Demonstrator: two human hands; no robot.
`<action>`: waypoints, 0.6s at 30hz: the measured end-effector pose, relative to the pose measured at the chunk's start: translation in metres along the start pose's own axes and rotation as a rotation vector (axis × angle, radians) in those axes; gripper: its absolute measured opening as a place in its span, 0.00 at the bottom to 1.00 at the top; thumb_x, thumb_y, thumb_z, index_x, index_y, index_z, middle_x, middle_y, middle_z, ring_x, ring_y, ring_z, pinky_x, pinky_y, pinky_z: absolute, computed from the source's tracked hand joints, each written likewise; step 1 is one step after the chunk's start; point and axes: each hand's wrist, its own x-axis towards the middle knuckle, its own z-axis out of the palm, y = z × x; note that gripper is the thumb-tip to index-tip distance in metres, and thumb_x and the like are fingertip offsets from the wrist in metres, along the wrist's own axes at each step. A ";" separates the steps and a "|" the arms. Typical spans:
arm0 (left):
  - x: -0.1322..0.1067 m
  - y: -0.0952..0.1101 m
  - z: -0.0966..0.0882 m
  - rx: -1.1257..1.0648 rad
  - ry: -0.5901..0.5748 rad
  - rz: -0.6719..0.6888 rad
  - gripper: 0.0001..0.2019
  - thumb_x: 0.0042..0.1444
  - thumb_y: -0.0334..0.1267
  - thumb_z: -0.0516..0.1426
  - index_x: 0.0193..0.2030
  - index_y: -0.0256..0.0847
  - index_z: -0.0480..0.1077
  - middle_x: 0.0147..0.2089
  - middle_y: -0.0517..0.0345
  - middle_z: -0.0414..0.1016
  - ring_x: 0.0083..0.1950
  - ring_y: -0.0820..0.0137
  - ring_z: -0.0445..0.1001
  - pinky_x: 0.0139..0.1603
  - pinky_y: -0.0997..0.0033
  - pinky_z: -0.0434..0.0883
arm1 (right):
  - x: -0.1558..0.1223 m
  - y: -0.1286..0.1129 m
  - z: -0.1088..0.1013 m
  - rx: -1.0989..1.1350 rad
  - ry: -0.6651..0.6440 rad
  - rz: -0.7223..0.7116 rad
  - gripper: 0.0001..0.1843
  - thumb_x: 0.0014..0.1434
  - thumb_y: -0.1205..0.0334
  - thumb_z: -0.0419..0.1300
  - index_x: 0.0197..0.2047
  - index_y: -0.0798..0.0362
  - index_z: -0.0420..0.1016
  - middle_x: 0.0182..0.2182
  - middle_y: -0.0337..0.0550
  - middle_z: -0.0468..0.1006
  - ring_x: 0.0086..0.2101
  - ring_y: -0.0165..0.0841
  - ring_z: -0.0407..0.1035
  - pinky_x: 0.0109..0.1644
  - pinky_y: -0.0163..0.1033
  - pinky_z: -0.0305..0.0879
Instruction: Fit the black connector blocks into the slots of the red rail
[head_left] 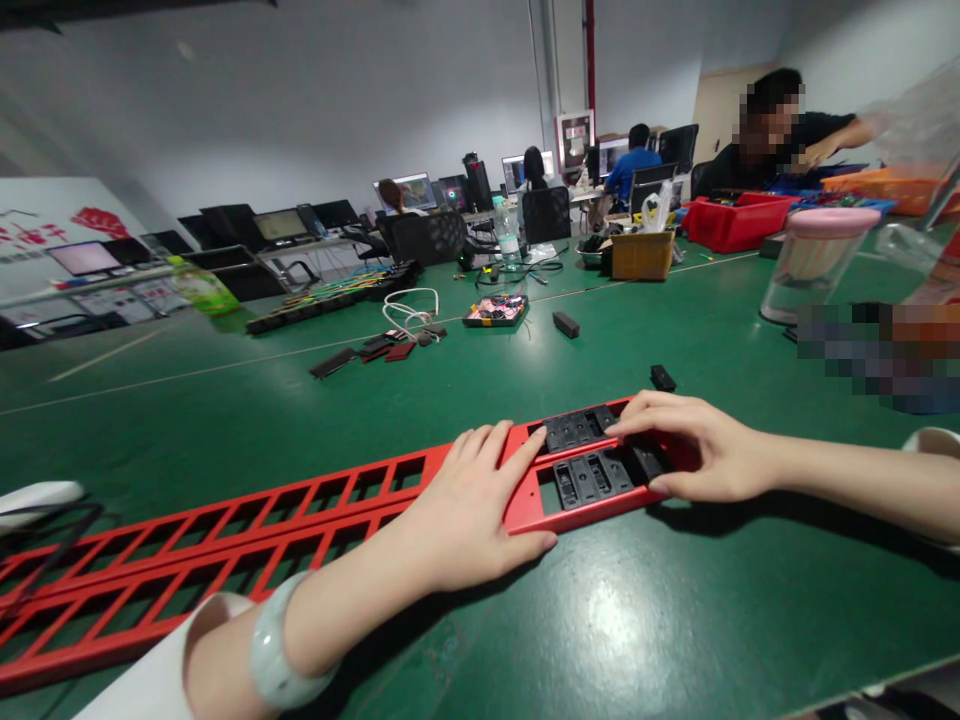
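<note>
A long red slotted frame [225,540] lies across the green table in front of me. Its right end holds black plastic inserts [592,475] in two rows. My left hand [472,510] lies flat on the frame just left of the inserts, fingers stretched out. My right hand [690,450] rests on the frame's right end, fingertips pressing on the black inserts with the fingers spread. A pale bangle circles my left wrist.
Loose black pieces [663,377] lie beyond the frame, with a small tray of parts [495,311] and a white cable [409,310]. A lidded clear jar [814,262] stands at right. A cardboard box [642,254], red bin [731,222] and seated people are farther back.
</note>
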 end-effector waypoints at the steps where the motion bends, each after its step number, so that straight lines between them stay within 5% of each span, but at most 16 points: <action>1: 0.000 0.000 0.000 0.000 0.000 -0.001 0.44 0.48 0.60 0.52 0.66 0.42 0.39 0.65 0.35 0.45 0.64 0.45 0.47 0.60 0.45 0.49 | 0.000 0.000 -0.001 0.003 -0.008 0.004 0.27 0.47 0.63 0.64 0.52 0.55 0.66 0.39 0.46 0.70 0.41 0.34 0.64 0.47 0.42 0.61; 18: 0.000 0.001 0.000 -0.053 0.025 -0.004 0.43 0.47 0.59 0.54 0.66 0.43 0.42 0.65 0.38 0.46 0.64 0.46 0.48 0.59 0.44 0.49 | 0.001 0.001 -0.007 0.220 -0.072 0.170 0.27 0.48 0.62 0.63 0.52 0.55 0.66 0.41 0.47 0.66 0.41 0.35 0.66 0.44 0.41 0.64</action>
